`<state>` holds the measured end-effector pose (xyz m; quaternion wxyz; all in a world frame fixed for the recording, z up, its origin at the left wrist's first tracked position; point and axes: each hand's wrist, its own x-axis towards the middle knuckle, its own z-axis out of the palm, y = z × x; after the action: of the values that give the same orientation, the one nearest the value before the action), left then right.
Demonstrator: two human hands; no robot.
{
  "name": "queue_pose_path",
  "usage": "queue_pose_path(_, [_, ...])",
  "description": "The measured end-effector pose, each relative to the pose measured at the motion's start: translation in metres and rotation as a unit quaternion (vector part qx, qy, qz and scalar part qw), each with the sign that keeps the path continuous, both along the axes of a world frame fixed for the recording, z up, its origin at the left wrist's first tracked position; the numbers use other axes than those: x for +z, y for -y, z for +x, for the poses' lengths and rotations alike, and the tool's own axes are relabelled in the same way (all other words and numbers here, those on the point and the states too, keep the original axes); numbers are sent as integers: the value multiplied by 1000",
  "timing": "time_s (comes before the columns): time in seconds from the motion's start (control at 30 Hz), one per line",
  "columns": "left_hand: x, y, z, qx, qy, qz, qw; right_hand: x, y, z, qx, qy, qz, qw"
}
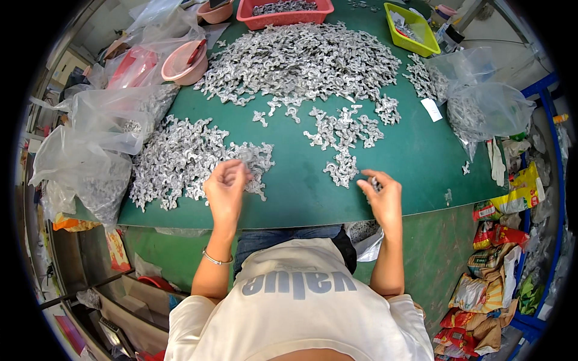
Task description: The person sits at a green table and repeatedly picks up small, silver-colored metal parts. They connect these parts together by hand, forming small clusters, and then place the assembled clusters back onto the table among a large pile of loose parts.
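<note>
Left hand (226, 186), fingers curled together, pinching small grey metal pieces at the edge of the left heap of metal pieces (180, 157) on the green bench (415, 150); right hand (382, 194), fingers closed on a few of the same pieces, just below the small middle cluster (344, 144). Beyond both hands: large heap (301, 60), red tray (283, 12), yellow-green tray (412, 27); left of the left hand, clear plastic bags (96, 138) and pink bowl (183, 63).

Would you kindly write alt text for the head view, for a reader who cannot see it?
Seen from above, a person's left hand touches a heap of small silvery metal parts on a green table, while the right hand pinches a few parts. A bigger heap, plastic bags and coloured trays lie beyond.
</note>
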<state>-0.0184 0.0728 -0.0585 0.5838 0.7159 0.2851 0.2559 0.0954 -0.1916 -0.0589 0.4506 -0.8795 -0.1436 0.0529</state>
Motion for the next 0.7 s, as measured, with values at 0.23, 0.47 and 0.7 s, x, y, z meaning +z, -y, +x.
queue_pose_path(0.23, [-2, -3, -6, 54, -66, 219, 972, -18, -19, 5, -13, 71, -209, 975])
queue_pose_path(0.47, [23, 42, 1, -138, 8, 20, 990, 15, -17, -8, -22, 129, 57, 990])
queue_pose_path(0.7, [60, 72, 17, -384, -58, -339, 857, 39, -27, -37, 125, 394, 79, 907])
